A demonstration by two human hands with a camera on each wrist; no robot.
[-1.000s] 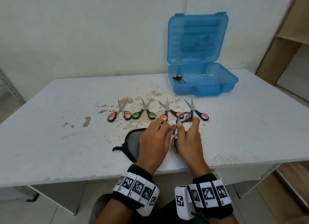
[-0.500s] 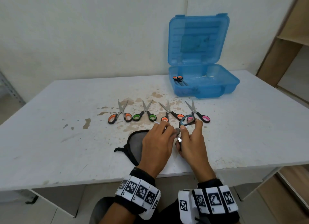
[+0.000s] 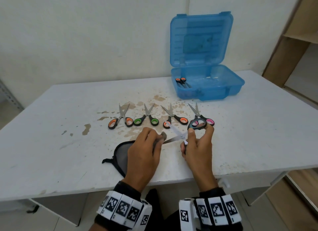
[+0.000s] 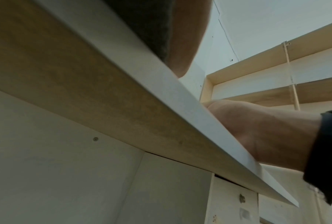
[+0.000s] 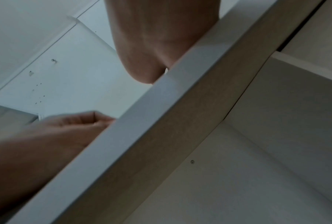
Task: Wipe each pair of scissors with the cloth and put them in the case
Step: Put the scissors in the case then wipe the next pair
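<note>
Only head view shows left hand [image 3: 143, 151] wiping open scissors [image 3: 179, 136].

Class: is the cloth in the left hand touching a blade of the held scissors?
Touching. Head view: cloth, pinched in the left hand, wraps the lower blade's tip on the held scissors.

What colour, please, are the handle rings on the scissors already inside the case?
Orange rings, best seen in the head view.
</note>
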